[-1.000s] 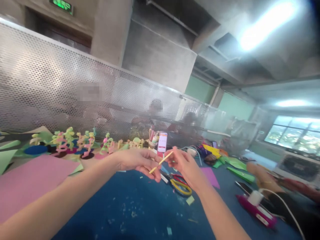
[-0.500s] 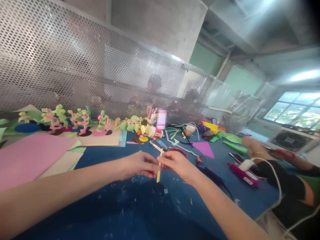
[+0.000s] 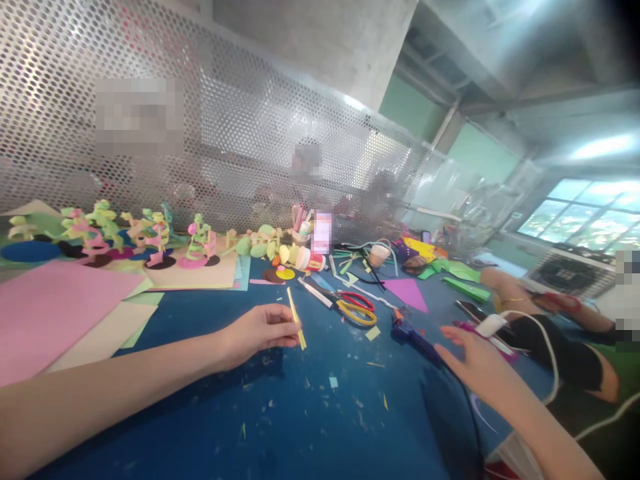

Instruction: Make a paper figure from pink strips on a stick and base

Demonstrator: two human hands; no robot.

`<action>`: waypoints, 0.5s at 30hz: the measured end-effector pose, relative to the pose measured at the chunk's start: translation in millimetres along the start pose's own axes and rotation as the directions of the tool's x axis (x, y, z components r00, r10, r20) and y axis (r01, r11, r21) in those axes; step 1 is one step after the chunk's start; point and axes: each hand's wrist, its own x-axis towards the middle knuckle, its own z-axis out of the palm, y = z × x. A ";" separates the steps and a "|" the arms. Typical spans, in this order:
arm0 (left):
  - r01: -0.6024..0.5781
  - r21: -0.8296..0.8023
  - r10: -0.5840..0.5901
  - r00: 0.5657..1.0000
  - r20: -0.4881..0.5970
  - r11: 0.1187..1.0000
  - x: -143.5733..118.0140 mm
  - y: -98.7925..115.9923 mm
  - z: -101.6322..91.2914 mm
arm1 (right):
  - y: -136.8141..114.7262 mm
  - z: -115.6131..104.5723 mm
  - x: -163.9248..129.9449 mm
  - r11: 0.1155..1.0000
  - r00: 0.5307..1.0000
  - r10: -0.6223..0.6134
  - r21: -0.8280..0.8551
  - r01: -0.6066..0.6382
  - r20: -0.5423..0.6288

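Paper strips (image 3: 293, 309), probably best gripped lightly, are being pinched in the left hand (image 3: 260, 333) over the table (image 3: 325, 427) while the right hand (image 3: 470, 353), fingers parted, is hovering beside the glue gun (image 3: 417, 343).

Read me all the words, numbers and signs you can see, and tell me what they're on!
No words, numbers or signs can be read here.
Lit upright screen: marks too small and blurred to read.
Red-and-white jar: label markings too blurred to read.
Yellow strips in the left hand: no writing visible.
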 end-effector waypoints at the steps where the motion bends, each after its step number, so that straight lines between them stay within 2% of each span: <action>1: -0.009 0.009 0.009 1.000 0.005 1.000 -0.7 -0.6 -0.1 | 7.3 7.7 -0.9 0.999 0.999 -0.027 -0.046 0.028 0.026; 5: -0.039 0.037 0.039 0.999 0.017 0.999 -3.5 -2.1 0.1 | 9.3 30.3 2.4 0.987 0.981 -0.114 -0.098 0.130 0.155; 7: -0.052 0.040 0.052 0.998 0.021 0.998 -4.5 -2.8 0.2 | 3.4 37.5 6.1 0.984 0.981 -0.064 -0.154 0.092 0.182; 11: -0.066 0.016 0.065 0.998 0.007 0.998 -6.0 -4.2 0.5 | -0.9 47.2 8.6 0.968 0.988 0.049 -0.250 -0.011 0.147; 15: -0.080 -0.010 0.079 0.996 -0.027 0.997 -6.4 -5.3 1.0 | 2.9 45.1 -0.1 0.974 0.989 0.104 -0.211 -0.080 0.105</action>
